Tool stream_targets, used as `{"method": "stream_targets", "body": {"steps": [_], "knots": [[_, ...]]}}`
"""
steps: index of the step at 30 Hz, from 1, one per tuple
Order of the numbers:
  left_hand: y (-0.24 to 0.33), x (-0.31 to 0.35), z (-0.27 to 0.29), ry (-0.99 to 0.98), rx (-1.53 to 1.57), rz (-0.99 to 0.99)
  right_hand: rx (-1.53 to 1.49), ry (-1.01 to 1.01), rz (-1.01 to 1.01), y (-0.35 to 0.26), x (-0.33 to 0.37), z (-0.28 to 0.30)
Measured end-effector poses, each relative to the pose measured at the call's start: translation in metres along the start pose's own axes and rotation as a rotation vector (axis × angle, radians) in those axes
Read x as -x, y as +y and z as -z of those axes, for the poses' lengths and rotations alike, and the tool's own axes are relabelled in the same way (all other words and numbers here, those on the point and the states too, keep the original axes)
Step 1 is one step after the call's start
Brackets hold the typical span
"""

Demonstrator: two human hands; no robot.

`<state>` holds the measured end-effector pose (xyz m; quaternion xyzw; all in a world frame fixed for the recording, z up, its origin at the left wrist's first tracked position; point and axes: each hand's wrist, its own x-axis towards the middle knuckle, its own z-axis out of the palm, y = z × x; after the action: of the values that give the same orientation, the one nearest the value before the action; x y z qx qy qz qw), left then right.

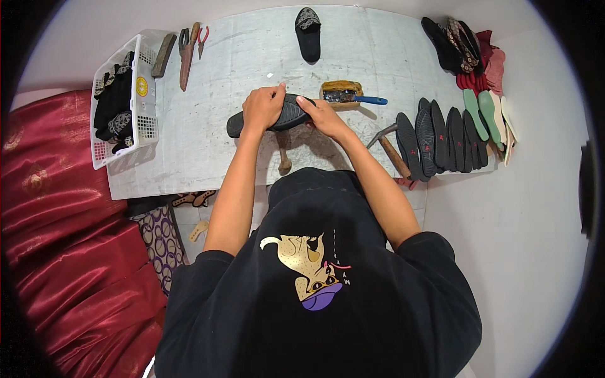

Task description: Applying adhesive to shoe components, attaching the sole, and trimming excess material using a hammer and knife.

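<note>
Both my hands are on a black slipper (291, 114) held above the table, its ridged sole facing up. My left hand (263, 108) is wrapped over the sole's middle. My right hand (325, 119) grips the right end, thumb on top. Under the slipper stands a stub of a wood or metal tool (284, 160), partly hidden. Just right of my hands lies a yellowish tub (340, 86) of dark glue, a blue-handled brush (370, 100) resting across it. A finished-looking slipper (309, 39) with a patterned strap lies at the far edge.
A white basket (136, 104) of black slippers stands at the left, beside a dark block (164, 55), scissors (186, 58) and red-handled pliers (203, 39). At right are a hammer (393, 155), several black soles (426, 137), green insoles (476, 114) and a pile of uppers (463, 47).
</note>
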<state>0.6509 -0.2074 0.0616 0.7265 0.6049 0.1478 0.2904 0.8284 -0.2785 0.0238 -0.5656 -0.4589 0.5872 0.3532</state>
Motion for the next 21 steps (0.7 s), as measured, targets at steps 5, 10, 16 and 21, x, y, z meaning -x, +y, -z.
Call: {"method": "stream_targets", "body": {"steps": [5,10,16,21], "knots": [[-0.003,0.002,-0.001,0.043,0.044,-0.042,-0.067,-0.132,0.028,-0.003,0.0,0.005],[-0.003,0.002,-0.003,0.062,0.039,-0.061,-0.125,-0.139,0.03,0.0,-0.001,0.004],[0.003,0.005,0.0,0.038,0.006,-0.054,-0.169,-0.04,-0.012,0.0,0.015,-0.006],[0.002,0.004,0.0,0.159,0.059,-0.276,0.245,0.205,0.239,0.025,0.045,0.022]]}}
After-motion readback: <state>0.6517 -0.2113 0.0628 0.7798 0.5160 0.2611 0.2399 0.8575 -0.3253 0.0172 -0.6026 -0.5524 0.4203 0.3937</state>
